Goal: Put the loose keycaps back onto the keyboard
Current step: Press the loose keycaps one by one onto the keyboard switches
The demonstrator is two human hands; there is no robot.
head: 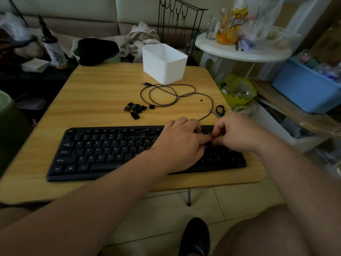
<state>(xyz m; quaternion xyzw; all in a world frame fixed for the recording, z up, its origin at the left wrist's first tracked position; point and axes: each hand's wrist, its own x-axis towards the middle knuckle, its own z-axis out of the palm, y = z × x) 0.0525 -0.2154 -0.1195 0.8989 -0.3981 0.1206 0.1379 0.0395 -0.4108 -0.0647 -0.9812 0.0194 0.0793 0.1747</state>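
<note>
Head view: keyboard [110,152] along desk [103,89] front edge. Left hand [179,145] and right hand [238,133] meet over its right end, fingers curled; held item hidden, cannot tell. Loose keycaps [135,109] piled mid-desk, beside cable [175,95].

keyboard [110,152] front on table [103,89] | keycaps [135,109] behind | box [164,65] rear

We find bare surface [96,93] left of the keycap pile [135,109], while looped cable [167,95] and white bin [164,63] crowd the right.
</note>
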